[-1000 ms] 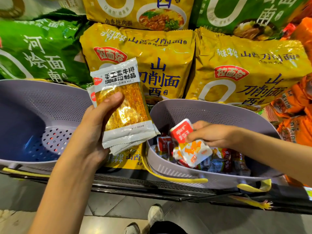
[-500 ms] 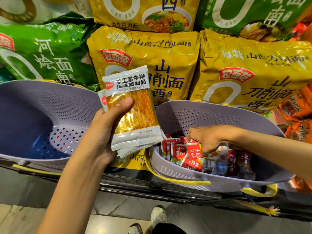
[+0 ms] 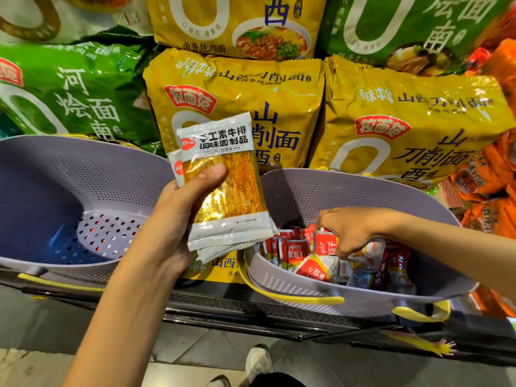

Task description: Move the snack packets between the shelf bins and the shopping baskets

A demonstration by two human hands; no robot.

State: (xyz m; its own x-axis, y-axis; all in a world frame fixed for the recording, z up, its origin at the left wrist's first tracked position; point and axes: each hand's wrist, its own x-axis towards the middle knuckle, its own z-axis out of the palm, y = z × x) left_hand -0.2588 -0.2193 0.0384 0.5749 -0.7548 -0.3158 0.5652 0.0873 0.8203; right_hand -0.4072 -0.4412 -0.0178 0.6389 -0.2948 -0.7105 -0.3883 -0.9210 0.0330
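Shelf front, big yellow and green noodle bags behind; my left hand clamps a stack of clear-windowed white snack packets; my right hand closes among small red-and-white packets in the right-hand lilac perforated plastic basket; left-hand lilac basket bare; step, I judge: picking; next, lift clear.

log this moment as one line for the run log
left hand: holds stack of orange packets | right hand: in right basket, on red packets | left basket: no packets
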